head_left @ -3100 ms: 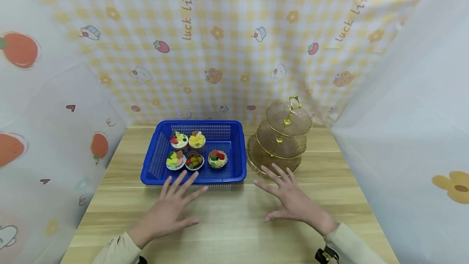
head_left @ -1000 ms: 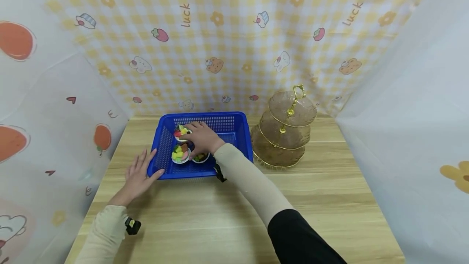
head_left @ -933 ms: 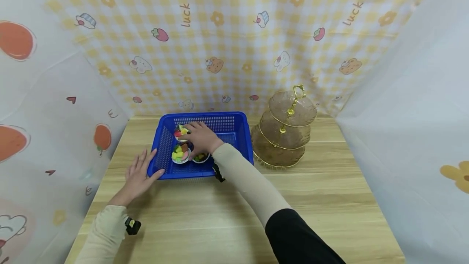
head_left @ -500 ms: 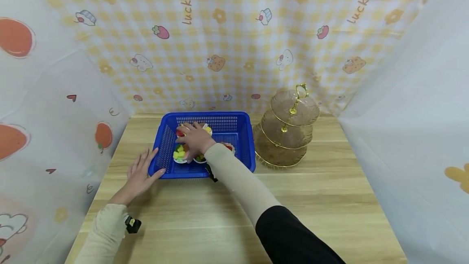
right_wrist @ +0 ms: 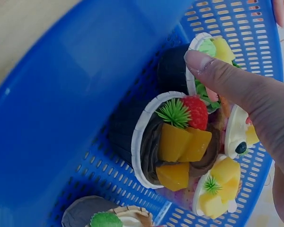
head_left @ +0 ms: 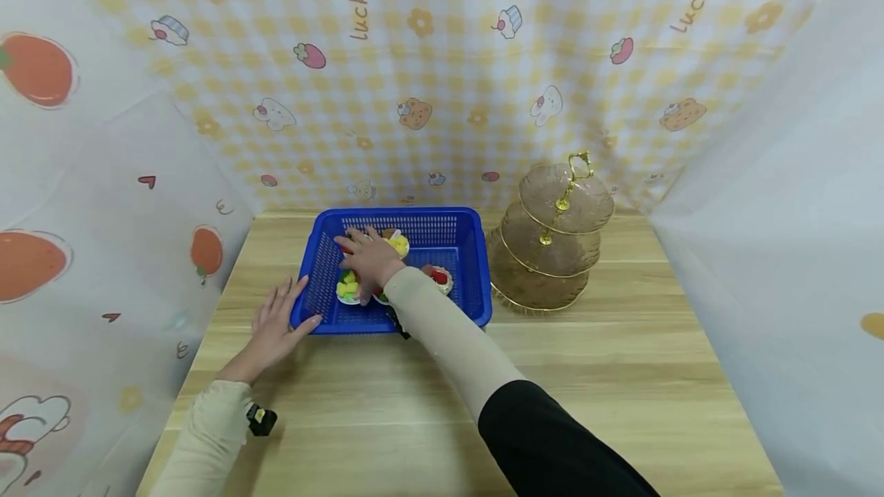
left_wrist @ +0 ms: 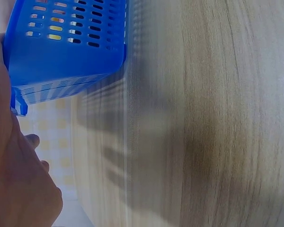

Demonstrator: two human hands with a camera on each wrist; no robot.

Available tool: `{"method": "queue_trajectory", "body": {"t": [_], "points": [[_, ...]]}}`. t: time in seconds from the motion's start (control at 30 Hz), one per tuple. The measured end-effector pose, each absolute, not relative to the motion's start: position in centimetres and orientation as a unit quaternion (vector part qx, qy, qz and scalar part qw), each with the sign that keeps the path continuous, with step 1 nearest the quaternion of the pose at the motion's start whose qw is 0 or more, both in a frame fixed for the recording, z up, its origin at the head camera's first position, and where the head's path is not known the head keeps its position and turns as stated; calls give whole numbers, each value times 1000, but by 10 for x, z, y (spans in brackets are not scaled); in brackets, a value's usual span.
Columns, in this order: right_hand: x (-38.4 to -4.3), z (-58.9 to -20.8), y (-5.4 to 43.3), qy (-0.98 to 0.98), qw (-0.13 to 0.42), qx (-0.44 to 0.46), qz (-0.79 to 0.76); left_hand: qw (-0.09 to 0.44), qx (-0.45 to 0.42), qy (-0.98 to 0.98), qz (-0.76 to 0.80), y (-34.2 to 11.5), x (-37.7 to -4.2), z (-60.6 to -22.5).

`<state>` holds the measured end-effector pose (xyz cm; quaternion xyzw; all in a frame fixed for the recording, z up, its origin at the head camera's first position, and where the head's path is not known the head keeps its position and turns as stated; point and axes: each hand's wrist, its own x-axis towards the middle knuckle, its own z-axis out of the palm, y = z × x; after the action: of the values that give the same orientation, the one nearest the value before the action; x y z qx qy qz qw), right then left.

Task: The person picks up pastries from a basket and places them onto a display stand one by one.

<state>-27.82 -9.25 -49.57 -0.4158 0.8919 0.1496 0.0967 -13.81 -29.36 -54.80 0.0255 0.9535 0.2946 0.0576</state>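
My left hand [head_left: 275, 334] touches the front-left corner of a blue plastic basket [head_left: 400, 212], fingertips at its side rim, thumb at its front rim. Fingers spread, my right hand [head_left: 376, 259] reaches over the toy cupcakes in the basket's left half. Its thumb tip overlaps the paper rim of a cupcake with green and yellow topping [right_wrist: 173, 68]. Close by sit a chocolate cupcake [right_wrist: 165, 146] with a strawberry, a yellow-fruit cupcake [head_left: 399, 244] and a white-cream cupcake [right_wrist: 235, 132]. A strawberry-topped tart [head_left: 440, 278] sits apart, farther right. The right fingertips are outside the right wrist view.
Right of the basket stands a three-tier cake stand [head_left: 552, 248] of clear brownish plates with gold rims and a gold handle [head_left: 580, 166]. Both are on a wooden table [head_left: 387, 436], with a checked curtain [head_left: 456, 83] behind it.
My hands have left the table's front: the left came to the basket's left corner, the right crossed over the cupcakes. Lately the right hand shifted slightly left, uncovering the yellow-fruit cupcake and tart.
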Motion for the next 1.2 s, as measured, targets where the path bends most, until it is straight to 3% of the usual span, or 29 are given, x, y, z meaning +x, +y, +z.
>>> {"method": "queue_trajectory", "body": {"t": [1.2], "points": [[-283,-511,-89,908,99,-402,73,67,22,947,313,-290,-136,-546]]}}
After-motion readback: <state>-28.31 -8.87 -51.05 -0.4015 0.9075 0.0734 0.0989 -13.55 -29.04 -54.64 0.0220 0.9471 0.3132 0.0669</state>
